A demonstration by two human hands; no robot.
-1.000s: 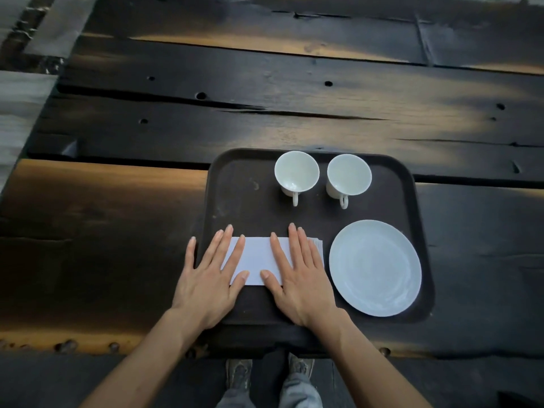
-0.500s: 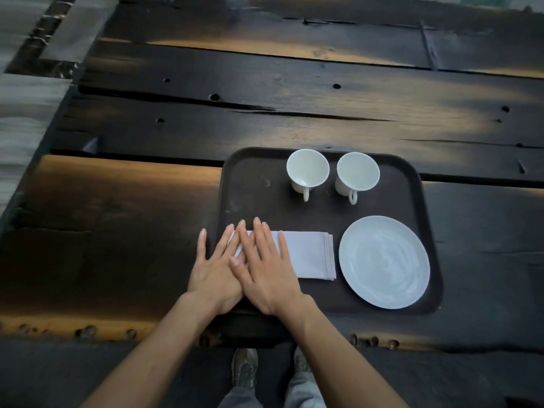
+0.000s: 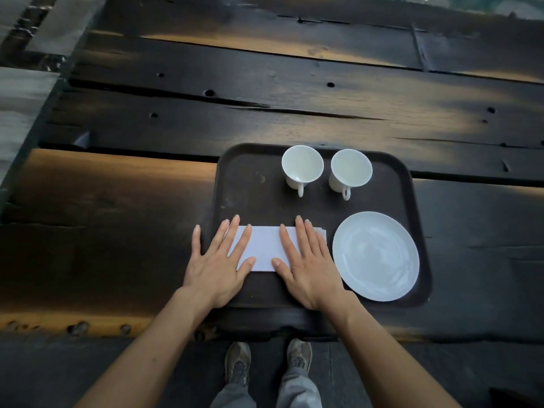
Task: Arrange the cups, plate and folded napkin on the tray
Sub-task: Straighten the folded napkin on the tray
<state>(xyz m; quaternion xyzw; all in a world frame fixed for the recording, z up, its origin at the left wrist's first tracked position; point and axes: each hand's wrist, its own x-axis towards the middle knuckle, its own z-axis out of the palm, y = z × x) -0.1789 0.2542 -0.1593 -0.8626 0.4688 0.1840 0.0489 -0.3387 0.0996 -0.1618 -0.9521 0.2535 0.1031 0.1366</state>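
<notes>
A dark rectangular tray (image 3: 250, 184) lies on the wooden table. Two white cups stand side by side at its far edge, the left cup (image 3: 302, 164) and the right cup (image 3: 351, 169), both with handles pointing toward me. A white plate (image 3: 376, 256) rests in the tray's near right corner. A folded white napkin (image 3: 266, 248) lies flat in the near left part. My left hand (image 3: 219, 262) presses flat on the napkin's left end, and my right hand (image 3: 306, 260) lies flat on its right end, fingers spread.
The table (image 3: 265, 107) is made of dark, worn planks with gaps and holes. Its near edge runs just below the tray. My shoes (image 3: 238, 363) and trouser legs show below the edge. Pale flooring (image 3: 17, 92) lies past the table's left end.
Half a second ago both hands overlapped on the napkin's left end. My right hand has since slid rightward along the napkin, and the hands now lie apart on its two ends.
</notes>
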